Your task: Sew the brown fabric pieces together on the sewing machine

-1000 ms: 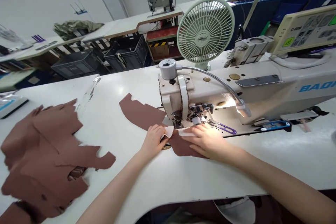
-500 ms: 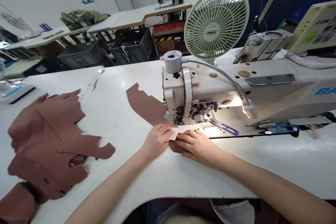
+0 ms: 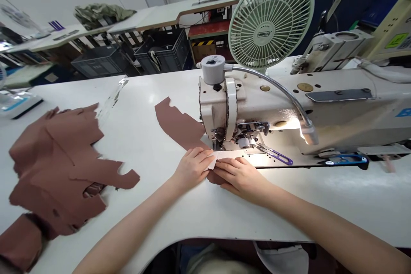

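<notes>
L. hand (image 3: 192,168) pinching white piece (image 3: 212,162), R. hand (image 3: 241,178) pressing brown cloth (image 3: 181,126) w/ flat fingers, both nr. needle area of machine (image 3: 219,135); edges best kept flush, fingertips clear of needle.

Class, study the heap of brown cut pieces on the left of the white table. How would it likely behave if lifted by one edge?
The heap of brown cut pieces would probably sag, since it lies in soft folds and creases. Its layers might slide apart, as their edges are out of line and nothing visible binds them.
</notes>
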Action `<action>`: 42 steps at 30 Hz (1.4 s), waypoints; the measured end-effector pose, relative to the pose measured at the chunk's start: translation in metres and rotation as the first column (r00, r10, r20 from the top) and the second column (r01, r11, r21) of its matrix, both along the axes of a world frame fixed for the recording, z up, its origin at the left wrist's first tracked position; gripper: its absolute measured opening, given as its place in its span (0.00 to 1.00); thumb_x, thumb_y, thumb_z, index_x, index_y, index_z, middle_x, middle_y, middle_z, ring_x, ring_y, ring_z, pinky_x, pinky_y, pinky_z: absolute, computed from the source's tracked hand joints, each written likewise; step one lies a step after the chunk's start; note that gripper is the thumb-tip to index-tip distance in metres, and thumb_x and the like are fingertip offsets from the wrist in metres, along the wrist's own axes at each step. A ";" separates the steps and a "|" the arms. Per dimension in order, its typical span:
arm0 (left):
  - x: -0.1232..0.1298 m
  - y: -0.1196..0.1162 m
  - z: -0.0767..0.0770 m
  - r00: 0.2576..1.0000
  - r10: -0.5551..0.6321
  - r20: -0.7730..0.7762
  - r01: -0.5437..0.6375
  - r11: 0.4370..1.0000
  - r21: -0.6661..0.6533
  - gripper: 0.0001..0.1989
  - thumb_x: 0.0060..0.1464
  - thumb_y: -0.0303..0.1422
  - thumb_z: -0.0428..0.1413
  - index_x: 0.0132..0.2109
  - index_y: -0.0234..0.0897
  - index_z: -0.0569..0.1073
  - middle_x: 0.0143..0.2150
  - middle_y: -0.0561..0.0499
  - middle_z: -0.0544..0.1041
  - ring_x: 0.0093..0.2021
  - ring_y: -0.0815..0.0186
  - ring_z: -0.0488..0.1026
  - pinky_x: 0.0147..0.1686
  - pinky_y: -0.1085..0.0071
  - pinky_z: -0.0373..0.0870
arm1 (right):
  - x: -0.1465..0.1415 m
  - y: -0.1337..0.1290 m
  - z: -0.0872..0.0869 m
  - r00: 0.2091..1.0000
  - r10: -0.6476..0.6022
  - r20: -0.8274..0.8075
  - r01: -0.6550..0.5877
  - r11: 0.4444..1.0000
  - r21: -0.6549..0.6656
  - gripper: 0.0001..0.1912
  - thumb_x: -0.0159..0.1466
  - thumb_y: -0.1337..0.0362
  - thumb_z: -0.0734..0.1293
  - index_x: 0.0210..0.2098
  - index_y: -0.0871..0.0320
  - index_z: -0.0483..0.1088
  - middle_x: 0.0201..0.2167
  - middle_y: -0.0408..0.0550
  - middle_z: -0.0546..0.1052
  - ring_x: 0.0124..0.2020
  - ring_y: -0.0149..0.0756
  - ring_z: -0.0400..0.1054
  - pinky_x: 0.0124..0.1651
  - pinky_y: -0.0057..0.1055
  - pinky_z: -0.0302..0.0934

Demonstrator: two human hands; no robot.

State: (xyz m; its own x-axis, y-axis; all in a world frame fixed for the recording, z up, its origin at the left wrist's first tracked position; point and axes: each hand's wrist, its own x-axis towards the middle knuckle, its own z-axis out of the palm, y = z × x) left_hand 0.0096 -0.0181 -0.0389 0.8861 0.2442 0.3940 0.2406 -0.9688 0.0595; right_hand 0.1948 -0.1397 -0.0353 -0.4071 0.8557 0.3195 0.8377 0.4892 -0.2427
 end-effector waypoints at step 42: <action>0.028 0.017 -0.001 0.995 0.059 -0.083 -0.063 0.997 -0.053 0.13 0.57 0.24 0.49 0.48 0.39 0.72 0.44 0.48 0.75 0.45 0.60 0.68 0.43 0.64 0.67 | 0.018 0.014 -0.007 0.986 -0.141 0.085 0.134 0.987 0.088 0.16 0.69 0.63 0.59 0.54 0.58 0.70 0.53 0.51 0.73 0.50 0.40 0.67 0.45 0.37 0.64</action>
